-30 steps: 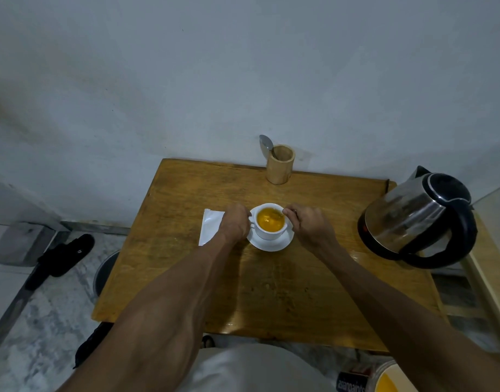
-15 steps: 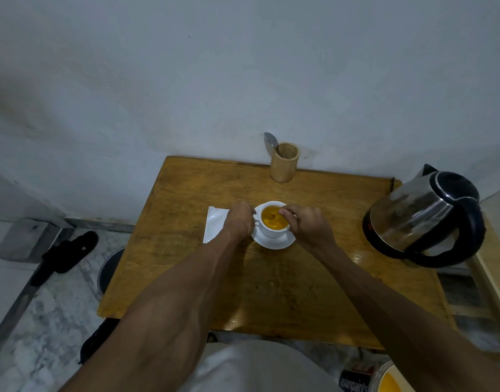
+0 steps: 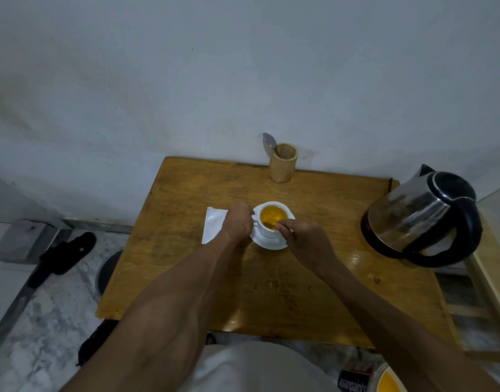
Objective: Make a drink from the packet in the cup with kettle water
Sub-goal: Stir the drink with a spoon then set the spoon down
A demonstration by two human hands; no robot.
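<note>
Stirring stage: cup (image 3: 272,219) of orange liquid on its saucer (image 3: 268,243) at mid-counter (image 3: 299,292); left hand (image 3: 239,222) closed at the cup's side, right hand (image 3: 305,240) pinching a small stirrer (image 3: 284,228) in the drink. Packet (image 3: 213,227) lies beside; kettle (image 3: 421,216) stands apart. Next, probably: lift the stirrer without spilling.

1. Looks like a room in somebody's home, not a proper kitchen: just a small wooden worktop (image 3: 271,292) pushed against a bare, scuffed whitewashed wall (image 3: 243,80).
2. Marble-pattern floor (image 3: 45,321) on the left with a black sandal (image 3: 65,256) lying on it, very lived-in.
3. Electric kettle (image 3: 421,219) at the right and a bamboo holder (image 3: 282,164) with a spoon (image 3: 269,141) at the far edge.
4. Paint tin (image 3: 353,387) near right.
</note>
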